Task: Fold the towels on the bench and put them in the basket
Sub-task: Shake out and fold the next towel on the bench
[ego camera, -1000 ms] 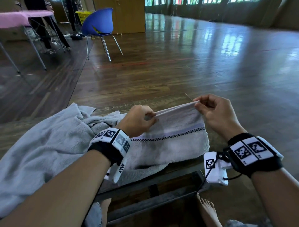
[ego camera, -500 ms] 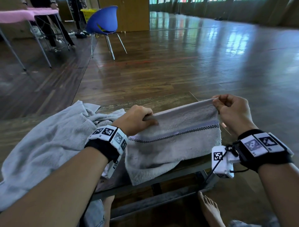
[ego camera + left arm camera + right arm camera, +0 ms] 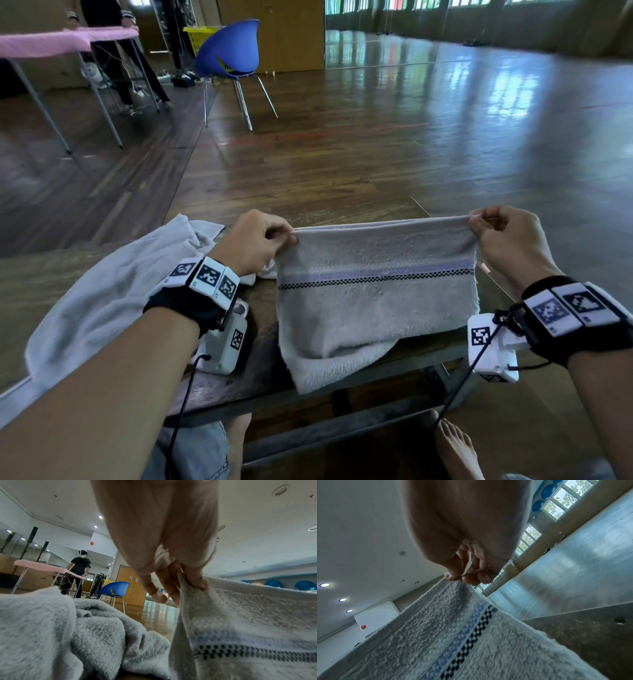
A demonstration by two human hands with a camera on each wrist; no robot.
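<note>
Two towels on the bench [image 3: 260, 373]: a plain grey towel [image 3: 102, 301] lies crumpled at nine o'clock, and a striped towel [image 3: 373, 301] is held up at the centre, its lower part resting on the bench edge. The left hand [image 3: 251, 243] pinches its top left corner, fingers clamped on the hem; the right hand [image 3: 510, 240] pinches the top right corner between thumb and forefinger. One blue chair [image 3: 227, 51] stands at eleven o'clock, with a pink table [image 3: 44, 42] left of it and a yellow basket [image 3: 198, 36] behind.

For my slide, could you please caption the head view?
Both hands, left and right, pinch a striped towel taut above the bench.
</note>
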